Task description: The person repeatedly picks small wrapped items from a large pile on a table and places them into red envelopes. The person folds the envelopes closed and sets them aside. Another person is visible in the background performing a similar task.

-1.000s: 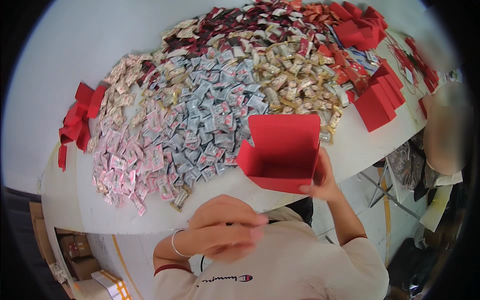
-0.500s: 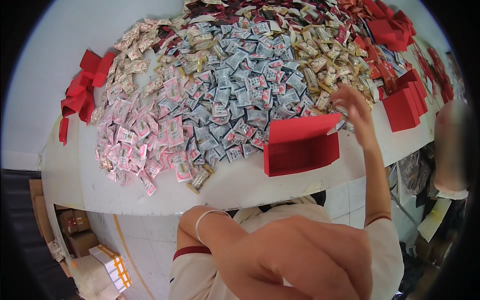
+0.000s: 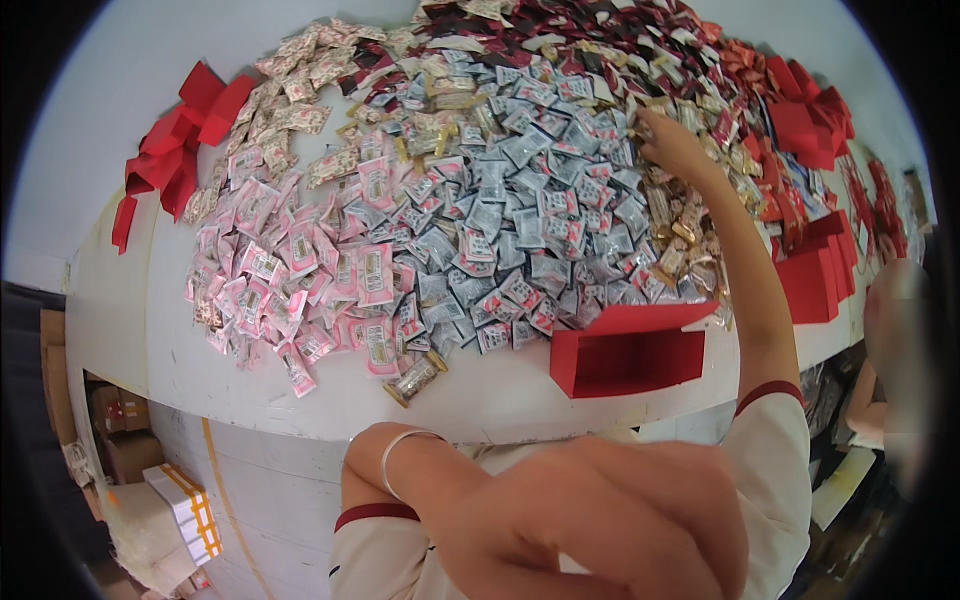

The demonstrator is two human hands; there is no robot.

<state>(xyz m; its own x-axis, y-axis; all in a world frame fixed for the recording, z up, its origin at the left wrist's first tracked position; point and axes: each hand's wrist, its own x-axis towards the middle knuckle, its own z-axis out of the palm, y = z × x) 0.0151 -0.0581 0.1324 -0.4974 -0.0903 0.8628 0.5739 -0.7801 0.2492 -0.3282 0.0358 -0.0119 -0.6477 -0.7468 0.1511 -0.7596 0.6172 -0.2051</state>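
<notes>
My right hand [image 3: 668, 147] reaches over the far part of the heap, its fingers spread at the gold-ended clear packets [image 3: 660, 215]. Nothing shows in its grasp. Close in front, my left hand [image 3: 610, 510] is large in the view, with a bracelet on its wrist. Its fingers are curled, and whatever they hold, if anything, is hidden. An open red box [image 3: 628, 362] lies near the table's front edge, its flap raised and its dark inside facing me. Beyond it are grey-blue packets [image 3: 490, 190], with pink packets [image 3: 375, 275] to their left.
Folded red boxes [image 3: 165, 150] stand at the left edge, and more red boxes [image 3: 815, 280] at the right. Dark red packets [image 3: 590, 30] cover the back. One loose gold-ended packet [image 3: 415, 378] lies near the front edge. A blurred person [image 3: 890, 350] is at the far right.
My right hand has moved away from above the red box and farther back, to the gold-ended packets. The view has shifted, so the box sits lower. My left hand stays close in front.
</notes>
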